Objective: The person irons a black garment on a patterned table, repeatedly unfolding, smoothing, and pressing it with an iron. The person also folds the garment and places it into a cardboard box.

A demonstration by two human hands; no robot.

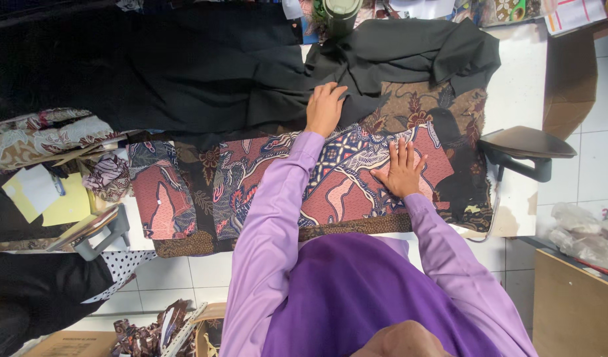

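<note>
A long strip of patterned batik cloth (251,178) in red, brown and dark blue lies across the white table (522,79). Black fabric (205,73) covers the table's far half and bunches at the right (416,49). My left hand (325,109) rests on the black fabric's near edge, fingers curled on it. My right hand (403,168) lies flat with fingers spread on a red panel of the batik. Both sleeves are lilac.
A clothes iron (525,149) stands at the table's right edge. Folded batik pieces (46,135), yellow and white paper (46,195) and a grey tool (95,231) lie at the left. A green container (340,13) stands at the back. Cardboard boxes (572,301) sit on the tiled floor.
</note>
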